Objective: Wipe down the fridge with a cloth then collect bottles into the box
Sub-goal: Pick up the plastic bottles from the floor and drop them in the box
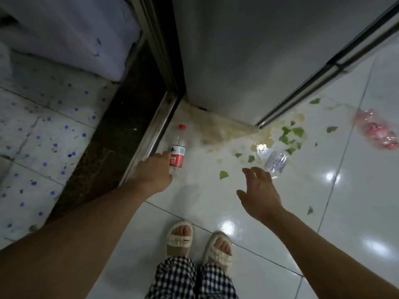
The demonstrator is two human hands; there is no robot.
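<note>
Your left hand (153, 169) curls on the red-label bottle (177, 152) by the door track, right hand (260, 190) fingers spread above the crushed bottle (275, 161) — grip mid-body, avoid the spill (218, 130).

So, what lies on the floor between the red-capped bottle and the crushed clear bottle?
In the head view, green leaf scraps and yellowish spill stains lie between the red-capped bottle and the crushed clear bottle.

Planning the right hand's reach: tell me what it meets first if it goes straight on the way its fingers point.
Most likely the crushed clear bottle, lying on the floor just beyond the right hand's spread fingertips. One view, so the height gap is unclear.
</note>
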